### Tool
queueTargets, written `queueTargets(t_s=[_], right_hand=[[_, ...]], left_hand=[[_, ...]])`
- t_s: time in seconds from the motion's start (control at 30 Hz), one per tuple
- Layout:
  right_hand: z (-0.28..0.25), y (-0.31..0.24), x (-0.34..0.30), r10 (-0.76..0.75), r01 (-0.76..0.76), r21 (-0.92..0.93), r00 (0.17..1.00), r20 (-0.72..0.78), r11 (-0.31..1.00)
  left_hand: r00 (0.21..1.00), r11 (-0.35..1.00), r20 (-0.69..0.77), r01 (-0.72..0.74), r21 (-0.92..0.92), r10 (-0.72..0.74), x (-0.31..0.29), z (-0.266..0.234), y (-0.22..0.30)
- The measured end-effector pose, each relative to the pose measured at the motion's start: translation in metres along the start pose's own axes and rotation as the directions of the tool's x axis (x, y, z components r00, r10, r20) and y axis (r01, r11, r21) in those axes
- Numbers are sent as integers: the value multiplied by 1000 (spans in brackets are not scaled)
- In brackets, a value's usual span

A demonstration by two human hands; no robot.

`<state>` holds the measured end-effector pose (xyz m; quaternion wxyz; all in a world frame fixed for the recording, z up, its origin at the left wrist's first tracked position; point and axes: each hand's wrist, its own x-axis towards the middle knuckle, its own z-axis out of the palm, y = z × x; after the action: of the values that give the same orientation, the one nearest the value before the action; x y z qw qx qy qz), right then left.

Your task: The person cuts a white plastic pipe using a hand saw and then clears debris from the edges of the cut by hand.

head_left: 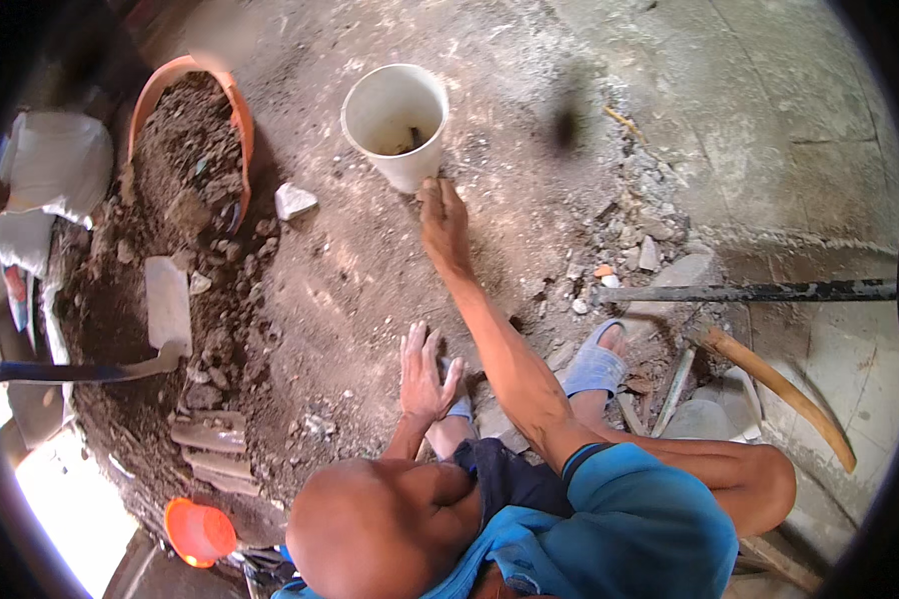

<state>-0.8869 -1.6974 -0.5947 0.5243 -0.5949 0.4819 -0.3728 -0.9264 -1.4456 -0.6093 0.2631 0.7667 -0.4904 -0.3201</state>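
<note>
A white plastic bucket (406, 171) stands ahead of me on the dirt floor, with a little dark material in its bottom. My right hand (445, 222) reaches out to its lower near side, the fingers closed together against the bucket's base; what the fingertips do there is partly hidden. Closer to my body, my left hand (428, 377) is open over the ground, fingers spread and dusty, holding nothing. A white stone chunk (294, 202) lies left of the bucket.
At left, an orange tub (240, 118) of soil leans on a soil heap beside a shovel (167, 302). A small orange bucket (201, 532) sits lower left. Rubble (649, 254), a dark metal bar (749, 292) and a curved wooden handle (784, 392) lie at right, near my sandalled feet.
</note>
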Motion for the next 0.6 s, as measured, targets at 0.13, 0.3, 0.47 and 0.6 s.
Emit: queueTargets(t_s=[0.13, 0.3, 0.47, 0.6], right_hand=[[-9, 2, -74, 261, -260, -53, 965, 21, 964], [7, 0, -4, -53, 54, -87, 999, 8, 995], [-7, -18, -63, 267, -267, -16, 960, 90, 964], [-3, 3, -18, 59, -58, -20, 996, 65, 998]], left_hand=[[999, 999, -13, 40, 33, -40, -5, -8, -10], [1000, 1000, -9, 29, 8, -29, 0, -3, -1], [999, 998, -10, 43, 38, -43, -2, -6, -7], [1000, 1000, 0, 15, 6, -15, 1, -1, -3]])
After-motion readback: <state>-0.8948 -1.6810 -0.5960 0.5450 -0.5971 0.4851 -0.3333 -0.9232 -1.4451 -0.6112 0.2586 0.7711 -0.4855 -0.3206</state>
